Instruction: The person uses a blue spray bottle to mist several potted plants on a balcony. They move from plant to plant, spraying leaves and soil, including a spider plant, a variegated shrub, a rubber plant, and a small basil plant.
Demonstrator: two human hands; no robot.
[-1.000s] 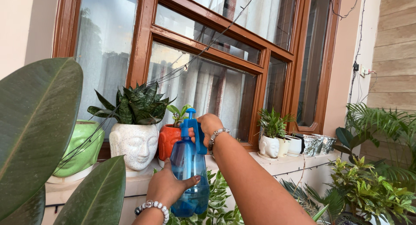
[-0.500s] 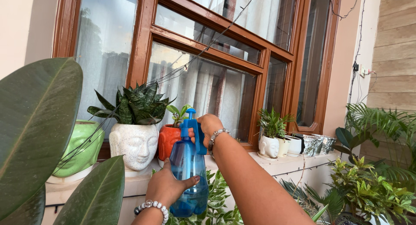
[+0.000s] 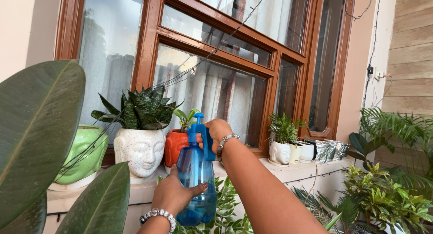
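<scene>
1. We see a blue translucent spray bottle [image 3: 196, 180] held upright in front of the window ledge [image 3: 297, 168], low centre of view. Tinted body, rounded bottom, narrower neck, solid blue pump head and handle on top.
2. Left hand [image 3: 173, 193] is wrapped round the lower body of the bottle, thumb across the front, beaded bracelet at the wrist.
3. Right hand [image 3: 217, 129] is clenched on the bottle's handle at the top, silver bracelet at the wrist.
4. Nozzle points toward the pots; the bottle's top overlaps the orange pot [image 3: 175, 146] in view. We can't tell whether spray is coming out.
5. On the ledge, left to right: glossy green pot [image 3: 83, 155]; white speckled face-shaped pot [image 3: 140, 150] with a snake plant [image 3: 140, 110]; orange pot with a small green shoot; small white face pot [image 3: 279, 152] with a leafy plant; a few small white pots [image 3: 303, 150]; foil-wrapped containers [image 3: 333, 149].
6. No labels visible on the bottle or pots.
7. Big dark green leaves [image 3: 38, 135] fill the left foreground; variegated foliage [image 3: 228, 211] sits below the ledge, more plants [image 3: 388, 189] at right.
8. Brown wooden window frame [image 3: 149, 44] behind the ledge.
</scene>
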